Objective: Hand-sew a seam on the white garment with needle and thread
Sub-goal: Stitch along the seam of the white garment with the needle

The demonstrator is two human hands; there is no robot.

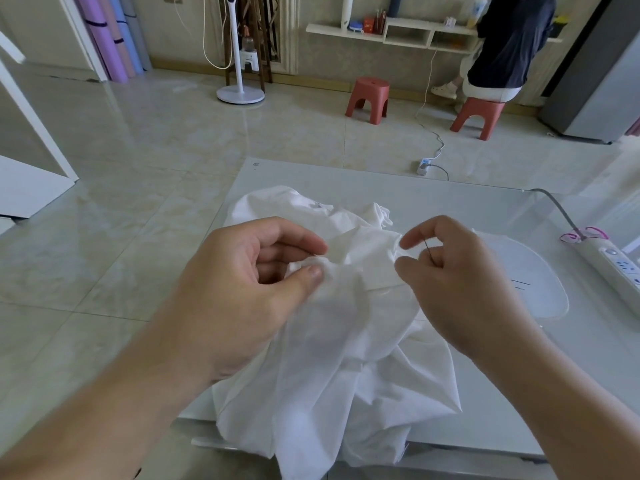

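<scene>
A crumpled white garment (346, 341) lies on the glass table (450, 202) and hangs over its near edge. My left hand (242, 289) pinches a fold of the cloth between thumb and fingers and lifts it. My right hand (460, 282) is at the fold's right end, its thumb and curled fingers pinching a thin dark needle (430, 252). The index finger points left, touching the fabric. No thread is visible.
A white power strip (613, 268) with a grey cable lies at the table's right edge, beside pink scissor handles (585, 234). Beyond the table, on the tiled floor, are red stools (367, 98), a fan stand (240, 93) and a seated person (502, 46).
</scene>
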